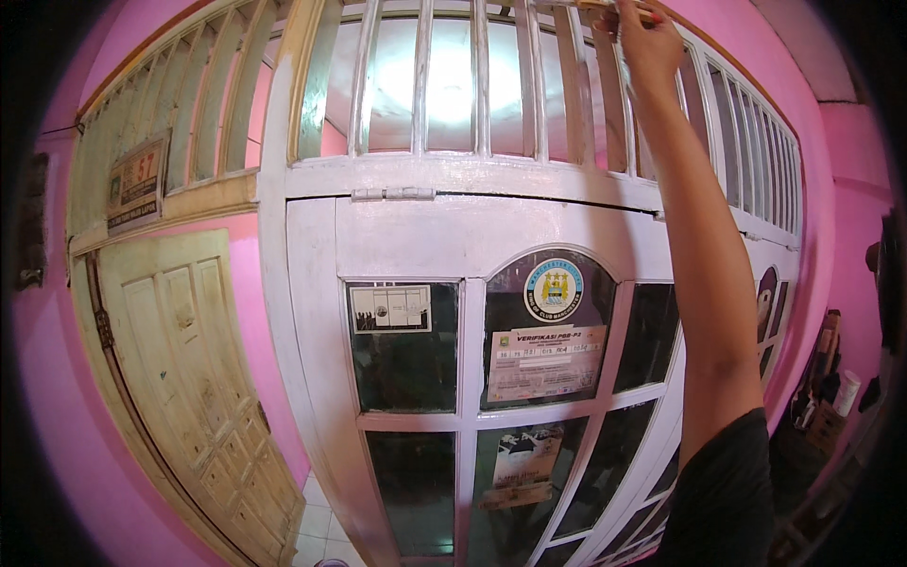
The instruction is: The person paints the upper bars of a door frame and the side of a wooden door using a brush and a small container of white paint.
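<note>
My right hand (650, 47) is raised high at the upper edge, its arm in a black short sleeve (723, 491). Its fingers are closed round what looks like a paintbrush (652, 15) with a tan handle, partly cut off by the picture's edge. The hand is at the top of the upright wooden slats (477, 85) above a window frame. Slats to its left look whitish and streaked; those around it (572, 76) are browner. Below runs a white wooden rail (491, 175). My left hand is out of view.
Beneath the rail, white-framed dark panes (406, 369) carry a round sticker (555, 290) and paper notices (546, 364). A metal hinge (394, 194) sits under the rail. Left stands a worn cream door (189, 378) in a pink wall (47, 397). Objects (831, 397) lean at right.
</note>
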Available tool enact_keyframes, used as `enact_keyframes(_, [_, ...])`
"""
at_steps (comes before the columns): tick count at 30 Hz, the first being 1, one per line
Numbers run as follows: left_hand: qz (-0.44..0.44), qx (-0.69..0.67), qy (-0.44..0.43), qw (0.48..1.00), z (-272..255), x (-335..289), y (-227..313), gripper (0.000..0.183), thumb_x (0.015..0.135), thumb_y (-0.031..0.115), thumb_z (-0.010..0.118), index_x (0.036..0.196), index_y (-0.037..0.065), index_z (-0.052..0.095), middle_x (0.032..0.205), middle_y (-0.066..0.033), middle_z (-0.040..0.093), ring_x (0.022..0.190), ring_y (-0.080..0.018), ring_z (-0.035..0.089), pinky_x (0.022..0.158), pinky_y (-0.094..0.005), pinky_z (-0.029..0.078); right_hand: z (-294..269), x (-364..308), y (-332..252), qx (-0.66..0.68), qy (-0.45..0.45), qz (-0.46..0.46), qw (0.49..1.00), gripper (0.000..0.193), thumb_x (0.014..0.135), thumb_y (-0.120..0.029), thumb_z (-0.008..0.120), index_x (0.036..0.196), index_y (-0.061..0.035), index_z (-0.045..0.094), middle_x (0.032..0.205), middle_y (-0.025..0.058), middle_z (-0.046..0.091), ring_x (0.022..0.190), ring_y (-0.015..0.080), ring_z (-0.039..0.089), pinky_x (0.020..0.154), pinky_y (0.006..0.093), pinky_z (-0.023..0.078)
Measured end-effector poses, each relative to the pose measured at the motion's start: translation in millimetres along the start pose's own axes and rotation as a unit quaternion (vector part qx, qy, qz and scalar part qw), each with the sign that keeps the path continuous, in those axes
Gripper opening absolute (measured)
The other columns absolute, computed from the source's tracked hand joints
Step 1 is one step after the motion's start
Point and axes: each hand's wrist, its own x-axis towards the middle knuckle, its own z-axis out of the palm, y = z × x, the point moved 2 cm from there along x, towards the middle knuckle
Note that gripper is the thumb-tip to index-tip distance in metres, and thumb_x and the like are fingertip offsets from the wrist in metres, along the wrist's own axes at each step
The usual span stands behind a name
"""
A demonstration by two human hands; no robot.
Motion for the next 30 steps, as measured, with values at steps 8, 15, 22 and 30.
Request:
enact_keyframes(8, [0.027, 0.017, 0.038, 0.999, 3.3, -8.9, -11.6, 0.06, 0.08, 0.022, 0.088, 0.127, 0.0, 0.059, 0.109, -0.0168, 0.067, 0.099, -0.0267, 0.065, 0.087, -0.0382, 0.053, 0.5, -5.5, -13.5, -0.149, 0.007, 0.046, 0.988, 0.021, 0.091, -0.017, 0.063, 0.086, 0.003, 0.066, 0.07, 0.0099, 0.07, 0.062, 0.0162, 0.066, 0.055, 0.0324, 0.052])
enact_keyframes(15, [0.004, 0.01, 0.036, 0.999, 6.4, -3.3, -15.6, 0.058, 0.082, 0.021, 0.087, 0.128, -0.001, 0.059, 0.111, -0.0155, 0.067, 0.101, -0.0246, 0.065, 0.088, -0.0379, 0.053, 23.6, 31.6, -3.8, -0.076, 0.023, -0.048, 0.996, 0.027, 0.093, -0.024, 0.067, 0.087, 0.0022, 0.069, 0.067, 0.0082, 0.07, 0.059, 0.0152, 0.066, 0.058, 0.0321, 0.052])
enact_keyframes(22, [-0.014, -0.034, 0.029, 0.999, 8.1, -10.7, -20.4, 0.064, 0.081, 0.02, 0.087, 0.133, -0.002, 0.056, 0.114, -0.015, 0.067, 0.104, -0.0239, 0.064, 0.091, -0.0374, 0.052, 25.8, 31.3, 4.3, -0.215, -0.006, -0.02, 0.976, 0.026, 0.089, -0.026, 0.067, 0.082, -0.0015, 0.072, 0.07, 0.0118, 0.073, 0.059, 0.0178, 0.068, 0.063, 0.035, 0.055])
enact_keyframes(30, [-0.019, 0.035, 0.036, 0.999, 3.0, -6.7, -35.3, 0.062, 0.085, 0.022, 0.083, 0.135, -0.003, 0.055, 0.118, -0.0163, 0.066, 0.109, -0.0256, 0.062, 0.095, -0.0378, 0.05, 40.0, 42.8, 2.2, -0.082, 0.049, -0.046, 0.994, 0.028, 0.09, -0.026, 0.066, 0.081, 0.0008, 0.069, 0.071, 0.0112, 0.072, 0.062, 0.0187, 0.069, 0.06, 0.034, 0.055])
